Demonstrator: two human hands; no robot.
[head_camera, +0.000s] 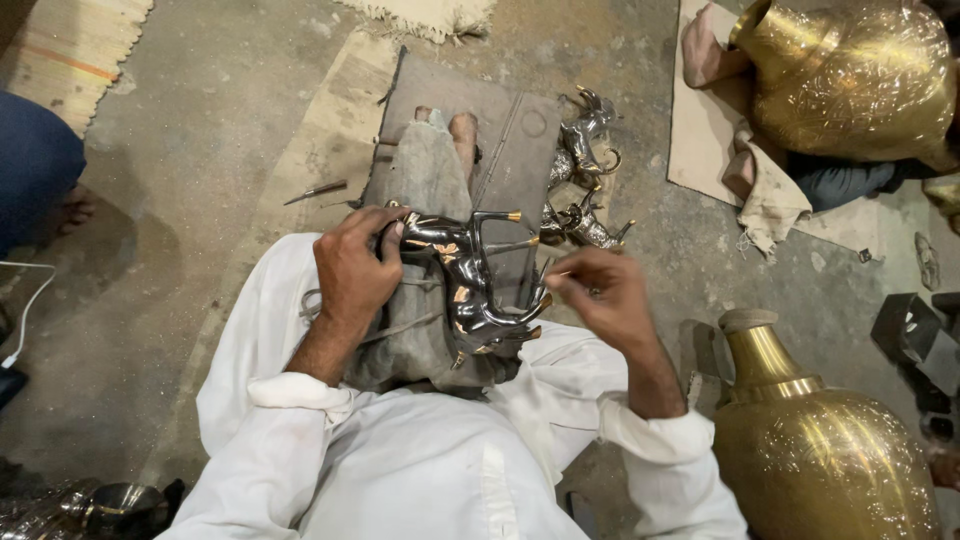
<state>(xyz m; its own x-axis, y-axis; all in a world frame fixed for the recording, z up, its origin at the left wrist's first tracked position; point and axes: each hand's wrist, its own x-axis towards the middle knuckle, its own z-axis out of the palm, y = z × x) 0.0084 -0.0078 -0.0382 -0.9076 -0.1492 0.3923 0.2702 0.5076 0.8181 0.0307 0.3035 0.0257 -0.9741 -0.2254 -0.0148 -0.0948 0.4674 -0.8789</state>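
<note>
My left hand (355, 268) grips the rear of a dark, shiny metal animal figurine (470, 285) with gold-coloured accents, lying on its side over a grey cloth (425, 180) on my lap. Its legs point away from me. My right hand (605, 290) pinches a thin pointed tool against the figurine's curved part near its head. A dark wooden board (520, 150) lies under my feet beyond the figurine.
Several more metal animal figurines (580, 170) lie beside the board. A large brass vase (820, 450) stands at my right, another (850, 75) at top right on cloth. A small metal tool (315, 190) lies on the concrete floor. Another person's leg (35, 165) is at left.
</note>
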